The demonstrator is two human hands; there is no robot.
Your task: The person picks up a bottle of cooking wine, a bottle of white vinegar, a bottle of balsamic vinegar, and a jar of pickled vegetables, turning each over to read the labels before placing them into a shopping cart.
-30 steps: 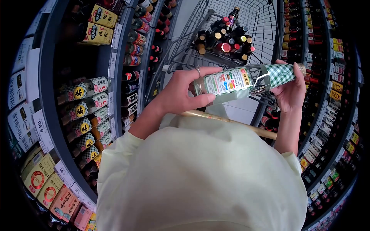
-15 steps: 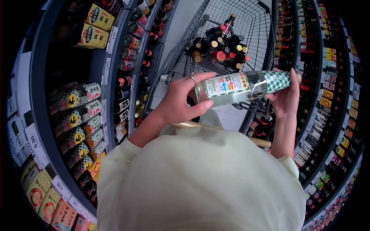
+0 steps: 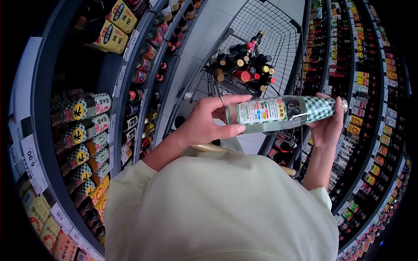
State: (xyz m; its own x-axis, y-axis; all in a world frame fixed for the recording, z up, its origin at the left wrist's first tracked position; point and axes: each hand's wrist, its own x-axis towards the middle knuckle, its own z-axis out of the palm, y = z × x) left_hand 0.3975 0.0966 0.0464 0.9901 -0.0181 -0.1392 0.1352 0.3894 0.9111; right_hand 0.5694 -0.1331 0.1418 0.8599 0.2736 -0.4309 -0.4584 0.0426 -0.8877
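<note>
Slightly more level now, the bottle [image 3: 288, 112] stays clamped between my left hand [image 3: 203, 123] and right hand [image 3: 325, 128], its label [image 3: 261, 110] still facing me.

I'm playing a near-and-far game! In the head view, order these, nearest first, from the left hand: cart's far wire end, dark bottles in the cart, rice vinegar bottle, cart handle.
1. Rice vinegar bottle: touching the left hand.
2. Cart handle: just below that hand in the picture.
3. Dark bottles: ahead, inside the cart.
4. Far wire end: beyond those bottles.
</note>
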